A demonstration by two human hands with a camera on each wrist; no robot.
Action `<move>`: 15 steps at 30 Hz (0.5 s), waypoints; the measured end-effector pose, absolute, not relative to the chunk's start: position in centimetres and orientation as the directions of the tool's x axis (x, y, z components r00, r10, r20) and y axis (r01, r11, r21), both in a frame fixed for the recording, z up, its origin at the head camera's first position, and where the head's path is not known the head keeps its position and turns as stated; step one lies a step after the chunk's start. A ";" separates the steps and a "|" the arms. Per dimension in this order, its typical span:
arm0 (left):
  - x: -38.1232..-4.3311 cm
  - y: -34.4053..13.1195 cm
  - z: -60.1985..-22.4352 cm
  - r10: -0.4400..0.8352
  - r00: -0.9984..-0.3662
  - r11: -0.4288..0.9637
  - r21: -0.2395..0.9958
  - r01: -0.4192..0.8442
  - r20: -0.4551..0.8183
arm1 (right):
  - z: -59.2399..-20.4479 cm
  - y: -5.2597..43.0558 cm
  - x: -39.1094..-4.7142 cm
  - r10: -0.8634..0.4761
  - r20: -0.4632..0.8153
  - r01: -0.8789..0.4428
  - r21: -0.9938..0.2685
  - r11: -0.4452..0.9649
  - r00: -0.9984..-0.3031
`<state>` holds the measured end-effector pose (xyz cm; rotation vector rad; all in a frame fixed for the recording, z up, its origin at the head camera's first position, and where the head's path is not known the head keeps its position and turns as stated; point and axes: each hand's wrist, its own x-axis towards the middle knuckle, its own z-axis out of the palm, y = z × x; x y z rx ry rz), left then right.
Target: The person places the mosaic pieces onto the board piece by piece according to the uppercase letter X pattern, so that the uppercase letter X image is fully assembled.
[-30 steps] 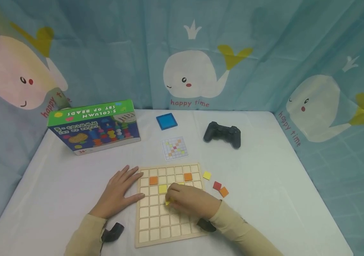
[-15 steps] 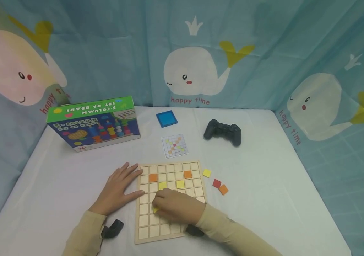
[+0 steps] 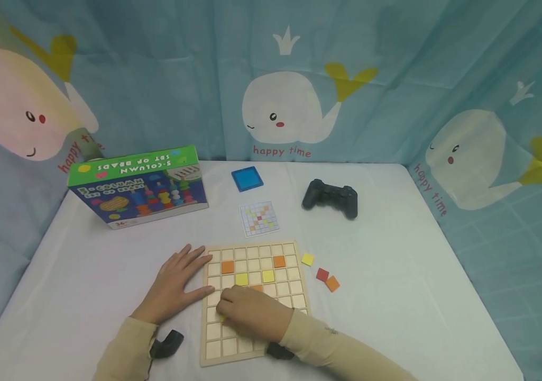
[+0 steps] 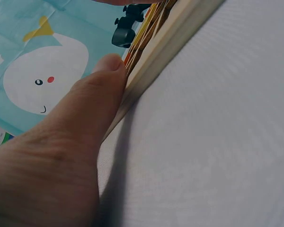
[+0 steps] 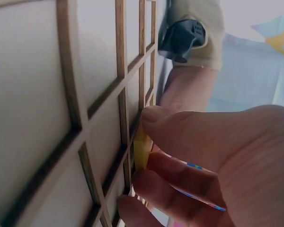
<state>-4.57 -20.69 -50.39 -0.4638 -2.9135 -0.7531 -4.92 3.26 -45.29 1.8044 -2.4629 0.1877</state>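
A wooden grid board [image 3: 245, 346] lies on the white table. My right hand [image 3: 251, 312] pinches a yellow square tile [image 5: 141, 150] between thumb and fingers, low over the board's left part; in the head view only a sliver of that tile shows. My left hand [image 3: 171, 288] rests with fingers spread, its fingertips and thumb at the board's left edge. Set in the grid are orange tiles [image 3: 228, 266] and yellow tiles [image 3: 268, 276]. Another orange tile [image 3: 256, 288] shows partly above my right hand, which covers several cells behind it.
Loose yellow [image 3: 307, 259], red [image 3: 322, 274] and orange [image 3: 332, 283] tiles lie right of the board. A printed pattern card [image 3: 259, 218], blue tray [image 3: 247, 179], black game controller [image 3: 330, 198] and bead-set box [image 3: 139, 190] stand or lie behind it. A patterned curtain [image 3: 194, 100] surrounds the table.
My right hand has moved left and slightly down across the board with the yellow tile, uncovering a yellow tile and part of an orange one. My left hand stays at the edge.
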 end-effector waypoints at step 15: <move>-4.5 -20.8 -50.6 0.270 -0.943 0.823 0.462 0.331 0.195 | -45.7 3.4 -5.0 -0.925 0.190 -0.944 -0.059 0.325 -0.331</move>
